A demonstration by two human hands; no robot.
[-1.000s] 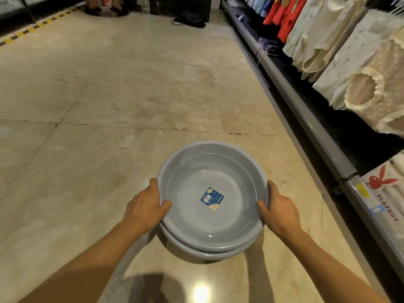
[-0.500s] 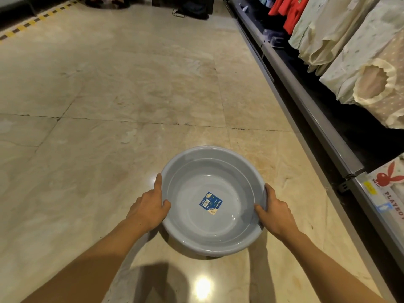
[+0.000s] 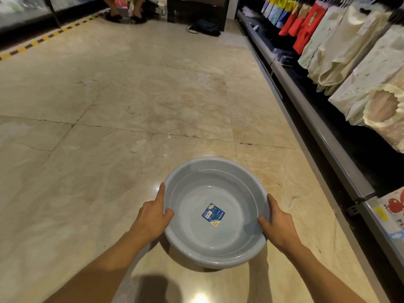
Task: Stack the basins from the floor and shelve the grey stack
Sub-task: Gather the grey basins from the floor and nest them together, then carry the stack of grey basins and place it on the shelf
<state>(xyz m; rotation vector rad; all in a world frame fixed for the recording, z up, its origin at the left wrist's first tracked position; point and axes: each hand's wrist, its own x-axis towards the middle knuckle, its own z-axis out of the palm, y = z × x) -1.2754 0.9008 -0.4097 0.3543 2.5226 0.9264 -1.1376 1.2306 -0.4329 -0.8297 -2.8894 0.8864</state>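
A round grey basin stack (image 3: 220, 178) with a blue label inside is held above the beige floor in front of me. My left hand (image 3: 153, 215) grips its left rim, thumb over the edge and index finger laid along the rim. My right hand (image 3: 276, 224) grips the right rim the same way. Only the top basin shows; any basins nested under it are hidden from here.
A low grey shelf edge (image 3: 323, 136) runs along the right, with hanging cream and red clothes (image 3: 341, 53) above it and boxed goods (image 3: 391, 213) at the near right. A person's feet (image 3: 124, 16) and a dark bag (image 3: 205, 27) are far ahead. Yellow-black floor tape (image 3: 43, 38) lies at left.
The two separate rims seen a second ago have closed into one. The basins have risen with both hands, and my view has tilted up along the aisle.
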